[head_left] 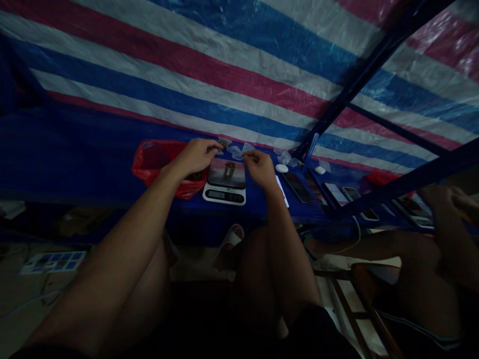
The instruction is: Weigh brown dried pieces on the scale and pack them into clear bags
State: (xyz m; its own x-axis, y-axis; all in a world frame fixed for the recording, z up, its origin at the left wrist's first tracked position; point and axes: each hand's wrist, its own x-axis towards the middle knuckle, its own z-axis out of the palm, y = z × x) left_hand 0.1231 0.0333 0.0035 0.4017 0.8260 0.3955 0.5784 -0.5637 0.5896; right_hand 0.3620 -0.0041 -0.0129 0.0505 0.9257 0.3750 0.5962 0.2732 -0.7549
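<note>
A digital scale (224, 195) with a white body and dark top plate sits on the blue table. On the plate stands a small metal cup (229, 171) filled with brown bits. My left hand (197, 155) reaches over the red plastic bag (147, 162), its fingertips pinched beside a small clear bag (223, 142) with something brown in it. Right of the cup, my right hand (261, 169) is pinched too, close to small clear plastic bags (235, 151). Whatever either pinch holds is too small and dark to make out. Brown material shows inside the red bag.
To the right lie a white rounded case (282, 168), a dark phone (298, 187) and more phones. Blue frame bars (342, 102) slant in front of a striped plastic sheet (209, 75). Another person's hands (445, 199) are at the far right.
</note>
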